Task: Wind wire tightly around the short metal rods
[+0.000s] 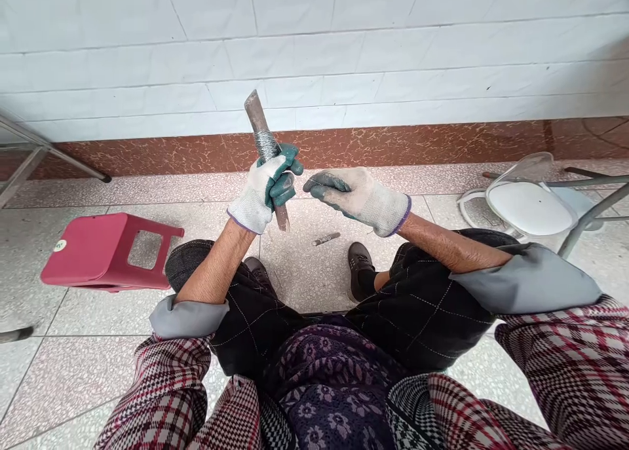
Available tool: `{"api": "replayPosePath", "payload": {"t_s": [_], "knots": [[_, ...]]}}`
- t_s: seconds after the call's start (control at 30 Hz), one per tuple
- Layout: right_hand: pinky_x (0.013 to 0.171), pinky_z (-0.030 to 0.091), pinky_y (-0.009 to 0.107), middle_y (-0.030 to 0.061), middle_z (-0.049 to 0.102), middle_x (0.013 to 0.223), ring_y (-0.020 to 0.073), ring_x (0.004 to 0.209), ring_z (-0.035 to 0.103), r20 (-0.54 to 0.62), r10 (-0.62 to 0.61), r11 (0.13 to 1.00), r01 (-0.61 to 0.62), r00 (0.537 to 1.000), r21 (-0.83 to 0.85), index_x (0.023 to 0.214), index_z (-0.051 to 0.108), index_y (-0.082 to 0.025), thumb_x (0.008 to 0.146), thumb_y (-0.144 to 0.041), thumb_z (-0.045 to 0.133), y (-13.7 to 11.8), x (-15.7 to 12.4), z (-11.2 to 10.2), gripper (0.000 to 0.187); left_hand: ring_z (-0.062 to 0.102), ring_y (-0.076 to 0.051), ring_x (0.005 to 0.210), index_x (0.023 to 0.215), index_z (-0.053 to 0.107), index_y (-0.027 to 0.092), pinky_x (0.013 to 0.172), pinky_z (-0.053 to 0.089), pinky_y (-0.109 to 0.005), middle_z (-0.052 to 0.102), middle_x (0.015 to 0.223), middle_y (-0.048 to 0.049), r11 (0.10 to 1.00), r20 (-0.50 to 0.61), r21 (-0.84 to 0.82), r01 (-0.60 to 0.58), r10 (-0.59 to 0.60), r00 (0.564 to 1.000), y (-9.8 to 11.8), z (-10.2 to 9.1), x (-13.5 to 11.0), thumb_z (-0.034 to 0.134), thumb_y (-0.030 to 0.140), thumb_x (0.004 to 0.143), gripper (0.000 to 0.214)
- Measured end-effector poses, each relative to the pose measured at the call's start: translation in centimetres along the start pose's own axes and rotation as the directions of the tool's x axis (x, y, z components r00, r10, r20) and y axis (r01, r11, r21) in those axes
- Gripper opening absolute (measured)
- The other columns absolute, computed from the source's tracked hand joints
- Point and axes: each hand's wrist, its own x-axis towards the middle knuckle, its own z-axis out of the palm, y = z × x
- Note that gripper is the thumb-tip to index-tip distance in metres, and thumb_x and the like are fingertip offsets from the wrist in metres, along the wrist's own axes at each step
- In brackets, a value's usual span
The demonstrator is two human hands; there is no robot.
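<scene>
I sit with both hands in white gloves with green palms. My left hand (pixel 268 185) is closed round a rusty metal rod (pixel 259 124) that stands nearly upright, tilted left at the top. Thin grey wire is wound round the rod just above my fist. The rod's lower end shows below my hand. My right hand (pixel 351 194) hovers just right of the rod with fingers loosely curled and nothing visible in them. A small short metal piece (pixel 325 239) lies on the tiled floor between my shoes.
A red plastic stool (pixel 98 250) lies on its side at the left. A white chair with a clear back (pixel 533 204) lies tipped at the right. Metal frame legs (pixel 44 152) stand at the far left. A tiled wall runs behind.
</scene>
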Motion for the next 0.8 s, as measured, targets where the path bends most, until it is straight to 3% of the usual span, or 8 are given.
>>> {"api": "replayPosePath", "payload": {"t_s": [0.2, 0.4, 0.63, 0.8], "knots": [[0.058, 0.041, 0.027, 0.0030, 0.069, 0.078, 0.0140, 0.065, 0.054, 0.011, 0.084, 0.994, -0.084, 0.996, 0.076, 0.104, 0.081, -0.015, 0.097, -0.048, 0.061, -0.4, 0.1, 0.0, 0.039, 0.029, -0.002, 0.035, 0.094, 0.062, 0.021, 0.033, 0.026, -0.017, 0.061, 0.064, 0.0070, 0.993, 0.080, 0.087, -0.078, 0.071, 0.994, -0.1, 0.2, -0.3, 0.076, 0.034, 0.091, 0.020], [0.063, 0.046, 0.027, 0.0057, 0.074, 0.083, 0.0162, 0.072, 0.061, 0.028, 0.079, 0.988, -0.082, 0.996, 0.132, 0.095, 0.083, -0.015, 0.089, -0.040, 0.063, -0.7, 0.1, -0.3, 0.033, 0.032, -0.003, 0.037, 0.100, 0.062, 0.021, 0.035, 0.028, -0.018, 0.058, 0.063, 0.0082, 0.966, 0.088, 0.215, -0.142, 0.125, 0.988, -0.4, 0.0, -0.8, 0.080, 0.043, 0.084, 0.033], [0.051, 0.033, 0.025, -0.0019, 0.056, 0.063, 0.0093, 0.054, 0.043, 0.054, 0.174, 0.963, -0.182, 0.983, 0.197, 0.090, 0.081, -0.013, 0.089, -0.041, 0.064, -1.2, 0.1, -0.3, 0.033, 0.035, -0.005, 0.039, 0.095, 0.061, 0.022, 0.036, 0.028, -0.021, 0.053, 0.060, 0.0082, 0.942, 0.088, 0.270, -0.198, 0.180, 0.980, -0.5, 0.6, -1.4, 0.088, 0.051, 0.073, 0.045], [0.045, 0.027, 0.025, -0.0054, 0.045, 0.056, 0.0096, 0.049, 0.036, 0.077, 0.212, 0.933, -0.225, 0.974, 0.281, 0.090, 0.079, -0.013, 0.085, -0.044, 0.063, -1.9, 0.1, -0.4, 0.035, 0.032, -0.005, 0.038, 0.092, 0.061, 0.022, 0.035, 0.026, -0.021, 0.047, 0.056, 0.0085, 0.933, 0.084, 0.263, -0.245, 0.231, 0.969, -0.3, 0.5, -1.5, 0.086, 0.054, 0.075, 0.044]]}}
